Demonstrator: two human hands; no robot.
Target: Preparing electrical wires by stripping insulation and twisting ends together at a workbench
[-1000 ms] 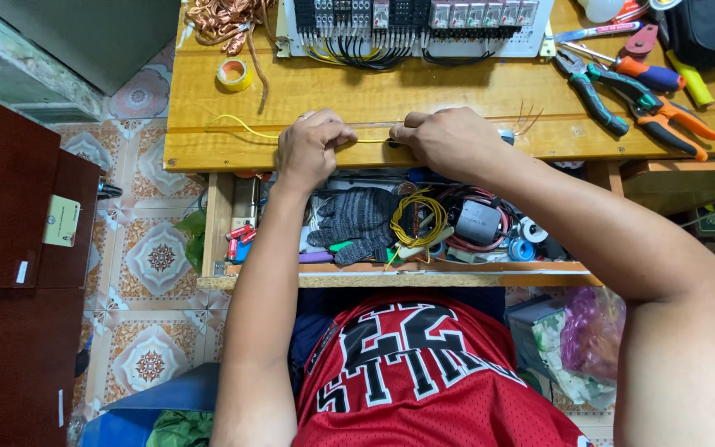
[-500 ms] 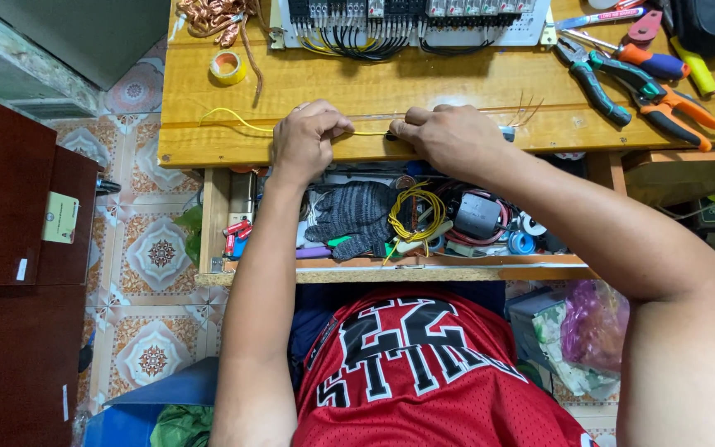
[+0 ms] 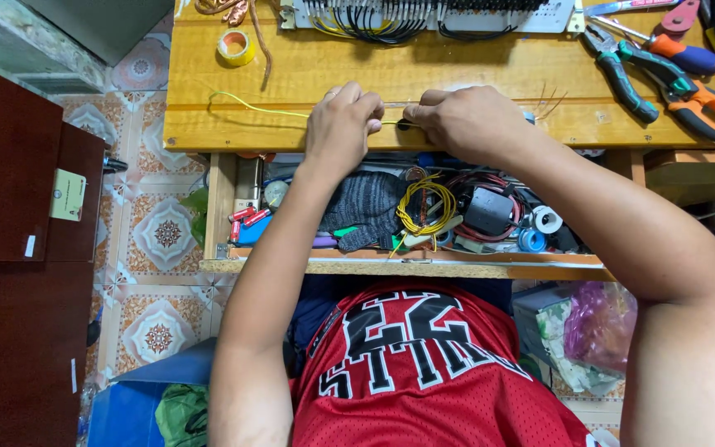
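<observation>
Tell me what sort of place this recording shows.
Probably a home electrical workbench: pliers on a wooden bench, a wired terminal panel, and an open drawer of wire coils and tape.

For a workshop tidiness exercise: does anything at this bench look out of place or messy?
Yes. The open drawer under the wooden bench is crammed with a grey glove, a yellow wire coil and tape rolls jumbled together. Pliers lie scattered at the bench's right end.

Beige label (image 3: 68, 194) — dark cabinet (image 3: 10, 165) (square-ish)
</observation>
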